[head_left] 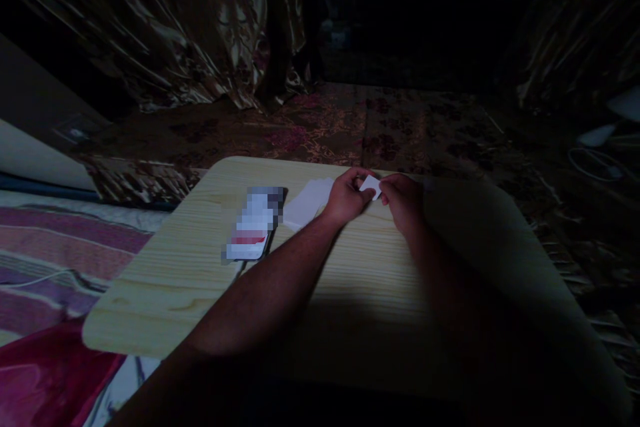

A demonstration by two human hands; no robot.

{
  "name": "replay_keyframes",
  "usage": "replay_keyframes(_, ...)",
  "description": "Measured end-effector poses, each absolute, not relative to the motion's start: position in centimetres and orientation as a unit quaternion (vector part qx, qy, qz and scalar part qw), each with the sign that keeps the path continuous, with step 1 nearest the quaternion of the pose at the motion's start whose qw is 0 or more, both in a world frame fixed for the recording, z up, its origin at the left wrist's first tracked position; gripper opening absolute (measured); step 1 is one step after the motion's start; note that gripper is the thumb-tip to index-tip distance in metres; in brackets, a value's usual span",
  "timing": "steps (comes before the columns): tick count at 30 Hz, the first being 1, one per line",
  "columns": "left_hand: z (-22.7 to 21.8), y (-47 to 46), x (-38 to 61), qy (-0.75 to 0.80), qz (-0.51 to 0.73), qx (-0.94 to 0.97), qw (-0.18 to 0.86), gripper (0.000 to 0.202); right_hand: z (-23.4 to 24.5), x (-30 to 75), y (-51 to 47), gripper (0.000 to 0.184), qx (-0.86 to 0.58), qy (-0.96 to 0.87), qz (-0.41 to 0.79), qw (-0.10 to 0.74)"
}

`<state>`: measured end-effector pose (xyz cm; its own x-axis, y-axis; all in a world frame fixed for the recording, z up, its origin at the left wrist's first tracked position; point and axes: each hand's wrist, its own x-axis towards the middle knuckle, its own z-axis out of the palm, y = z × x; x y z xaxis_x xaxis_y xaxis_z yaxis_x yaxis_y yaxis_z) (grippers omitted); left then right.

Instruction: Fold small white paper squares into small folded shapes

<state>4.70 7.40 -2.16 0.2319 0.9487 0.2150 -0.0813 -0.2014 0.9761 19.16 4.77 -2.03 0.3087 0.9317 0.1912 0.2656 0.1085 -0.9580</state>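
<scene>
Between my two hands is a small piece of white paper [371,186], held over the far side of the table. The thumb of my left hand [347,198] presses on its left part, with the fingers curled behind. My right hand [401,195] pinches its right edge. White paper sheets [309,201] lie on the table just left of my left hand, which covers part of them. Farther left a phone [255,223] rests with its screen lit and blurred out.
The light wood table [165,280] has rounded corners. Behind it are a patterned cloth-covered ledge [320,120] and shiny curtains [215,20]. A striped bed cover [75,240] lies to the left. On the dark right side stands a white lamp [597,135] with a cable.
</scene>
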Motion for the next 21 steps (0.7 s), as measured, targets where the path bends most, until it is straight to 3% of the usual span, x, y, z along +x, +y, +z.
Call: replay_keyframes(21,-1.78,7.06,4.59,0.357,0.463,0.648,0.487,0.058,-1.56,19.3,4.63,0.018,-0.611,-0.484,0.286,0.558)
